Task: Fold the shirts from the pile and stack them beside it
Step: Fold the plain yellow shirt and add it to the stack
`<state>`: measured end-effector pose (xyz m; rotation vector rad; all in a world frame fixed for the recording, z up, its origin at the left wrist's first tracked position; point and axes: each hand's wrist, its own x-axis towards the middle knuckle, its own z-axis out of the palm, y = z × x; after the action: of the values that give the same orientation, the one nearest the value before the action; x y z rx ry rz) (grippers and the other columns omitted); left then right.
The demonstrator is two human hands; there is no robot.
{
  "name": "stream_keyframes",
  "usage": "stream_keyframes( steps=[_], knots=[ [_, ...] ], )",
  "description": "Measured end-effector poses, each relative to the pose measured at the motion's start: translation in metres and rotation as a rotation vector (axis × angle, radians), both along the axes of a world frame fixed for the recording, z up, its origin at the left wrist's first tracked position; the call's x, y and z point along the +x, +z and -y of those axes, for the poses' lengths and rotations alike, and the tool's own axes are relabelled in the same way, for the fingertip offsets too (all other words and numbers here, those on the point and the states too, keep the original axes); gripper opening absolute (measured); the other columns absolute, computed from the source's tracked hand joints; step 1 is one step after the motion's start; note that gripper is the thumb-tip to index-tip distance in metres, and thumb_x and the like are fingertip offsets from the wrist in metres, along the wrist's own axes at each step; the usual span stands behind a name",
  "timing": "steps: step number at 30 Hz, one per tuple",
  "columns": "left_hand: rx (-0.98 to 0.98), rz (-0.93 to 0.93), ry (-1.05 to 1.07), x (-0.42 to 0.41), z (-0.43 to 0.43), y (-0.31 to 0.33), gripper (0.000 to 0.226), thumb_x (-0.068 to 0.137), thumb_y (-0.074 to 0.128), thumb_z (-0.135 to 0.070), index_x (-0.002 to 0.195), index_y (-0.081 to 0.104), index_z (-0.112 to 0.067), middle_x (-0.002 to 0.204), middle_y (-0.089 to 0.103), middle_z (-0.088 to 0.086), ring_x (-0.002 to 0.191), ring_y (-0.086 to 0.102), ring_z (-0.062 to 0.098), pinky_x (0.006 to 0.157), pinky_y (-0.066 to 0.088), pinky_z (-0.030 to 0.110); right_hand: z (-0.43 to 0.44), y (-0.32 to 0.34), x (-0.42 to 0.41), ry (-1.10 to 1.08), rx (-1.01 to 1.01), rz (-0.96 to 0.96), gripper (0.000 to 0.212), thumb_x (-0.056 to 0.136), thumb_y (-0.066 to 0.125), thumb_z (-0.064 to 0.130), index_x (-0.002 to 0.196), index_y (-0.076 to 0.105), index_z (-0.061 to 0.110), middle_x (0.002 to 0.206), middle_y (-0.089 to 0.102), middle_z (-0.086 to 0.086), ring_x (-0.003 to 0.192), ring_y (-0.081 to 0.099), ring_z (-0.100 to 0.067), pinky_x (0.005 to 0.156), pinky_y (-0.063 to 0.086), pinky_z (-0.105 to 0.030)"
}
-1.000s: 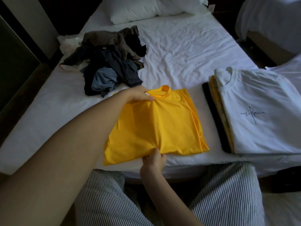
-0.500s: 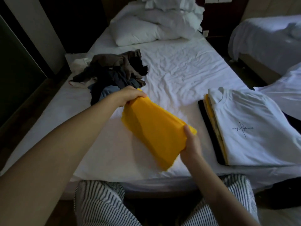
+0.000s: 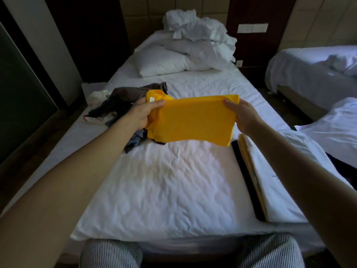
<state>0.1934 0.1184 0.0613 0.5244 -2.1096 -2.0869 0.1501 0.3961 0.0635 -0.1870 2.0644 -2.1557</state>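
The bed (image 3: 170, 190) has a broad stretch of open sheet in front, its near edge at the knees. The stack (image 3: 280, 190) lies along the right edge and the pile (image 3: 119, 105) far left. The shirt (image 3: 193, 120), flat on the sheet a second ago, now hangs folded in the air between them, likely bound for the stack. The left hand (image 3: 143, 115) pinches its collar end and the right hand (image 3: 243, 117) grips the other
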Motion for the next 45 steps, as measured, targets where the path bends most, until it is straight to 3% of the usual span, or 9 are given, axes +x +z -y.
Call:
stream_keyframes(
  steps=[4, 7, 13, 18, 24, 28, 34, 37, 45],
  knots=[
    [-0.005, -0.001, -0.044, 0.041, -0.004, -0.063, 0.024, 0.085, 0.064, 0.0, 0.105, 0.061, -0.012, 0.082, 0.071, -0.008, 0.079, 0.066, 0.01, 0.079, 0.05, 0.031, -0.01, -0.056, 0.027, 0.004, 0.04, 0.059, 0.047, 0.069, 0.077, 0.043, 0.1, 0.067, 0.008, 0.086, 0.067, -0.005, 0.074, 0.065, -0.006, 0.07, 0.053, -0.022],
    [-0.052, 0.174, -0.07, 0.091, -0.008, -0.141, 0.02, 0.08, 0.071, -0.002, 0.092, 0.062, -0.015, 0.085, 0.069, -0.007, 0.097, 0.06, 0.02, 0.084, 0.047, 0.032, -0.026, -0.135, 0.068, 0.1, 0.225, 0.247, 0.031, 0.067, 0.082, 0.031, 0.079, 0.066, 0.007, 0.063, 0.063, -0.005, 0.055, 0.058, 0.003, 0.06, 0.042, -0.02],
    [-0.131, 0.233, -0.093, 0.148, -0.032, -0.204, 0.042, 0.087, 0.067, -0.015, 0.125, 0.051, -0.022, 0.107, 0.058, -0.011, 0.093, 0.052, 0.005, 0.081, 0.036, 0.015, -0.034, -0.207, 0.116, 0.135, 0.312, 0.365, 0.012, 0.093, 0.057, 0.022, 0.097, 0.062, 0.013, 0.09, 0.062, -0.003, 0.081, 0.055, -0.014, 0.06, 0.04, -0.017],
    [-0.127, 0.341, 0.071, 0.132, -0.009, -0.205, 0.023, 0.094, 0.057, -0.023, 0.073, 0.058, -0.015, 0.07, 0.056, 0.006, 0.057, 0.053, 0.011, 0.055, 0.042, 0.019, -0.042, -0.214, 0.099, -0.052, 0.288, 0.334, 0.049, 0.086, 0.067, 0.028, 0.1, 0.058, -0.018, 0.08, 0.049, -0.012, 0.077, 0.046, -0.023, 0.069, 0.03, -0.033],
    [-0.225, 0.428, -0.077, 0.16, 0.009, -0.22, 0.011, 0.09, 0.063, -0.024, 0.085, 0.065, -0.015, 0.081, 0.065, 0.001, 0.079, 0.059, 0.015, 0.07, 0.046, 0.025, -0.056, -0.228, 0.119, 0.053, 0.465, 0.312, 0.022, 0.089, 0.064, 0.02, 0.075, 0.063, 0.002, 0.07, 0.046, -0.01, 0.067, 0.042, -0.019, 0.058, 0.026, -0.029],
    [0.065, 0.423, -0.065, 0.141, 0.013, -0.206, 0.028, 0.089, 0.062, -0.018, 0.115, 0.06, -0.008, 0.114, 0.065, 0.008, 0.096, 0.062, 0.017, 0.085, 0.047, 0.029, -0.049, -0.217, 0.104, 0.083, 0.463, 0.33, 0.018, 0.09, 0.062, 0.019, 0.077, 0.062, 0.007, 0.073, 0.054, -0.008, 0.067, 0.05, -0.017, 0.055, 0.034, -0.028],
    [0.252, 0.531, 0.02, 0.087, 0.014, -0.178, 0.041, 0.089, 0.063, -0.032, 0.12, 0.057, -0.007, 0.115, 0.063, 0.013, 0.107, 0.059, 0.029, 0.089, 0.047, 0.042, -0.027, -0.196, 0.051, -0.014, 0.253, 0.428, 0.045, 0.092, 0.058, 0.028, 0.127, 0.053, -0.001, 0.119, 0.06, -0.019, 0.106, 0.058, -0.035, 0.084, 0.048, -0.041],
    [0.14, 0.546, 0.13, 0.067, 0.015, -0.19, 0.05, 0.079, 0.075, -0.031, 0.117, 0.06, -0.002, 0.112, 0.066, 0.018, 0.1, 0.064, 0.032, 0.089, 0.052, 0.045, -0.017, -0.195, 0.037, -0.041, 0.165, 0.48, 0.045, 0.092, 0.058, 0.029, 0.127, 0.052, 0.0, 0.12, 0.058, -0.016, 0.108, 0.056, -0.034, 0.091, 0.046, -0.046],
    [-0.309, 0.175, 0.407, 0.109, -0.01, -0.214, 0.012, 0.096, 0.051, -0.016, 0.094, 0.061, -0.009, 0.091, 0.063, 0.011, 0.087, 0.058, 0.025, 0.073, 0.046, 0.035, -0.015, -0.205, 0.031, -0.327, 0.141, 0.202, 0.016, 0.095, 0.055, 0.021, 0.084, 0.06, 0.01, 0.07, 0.05, 0.0, 0.063, 0.045, -0.009, 0.053, 0.04, -0.019]
  ],
)
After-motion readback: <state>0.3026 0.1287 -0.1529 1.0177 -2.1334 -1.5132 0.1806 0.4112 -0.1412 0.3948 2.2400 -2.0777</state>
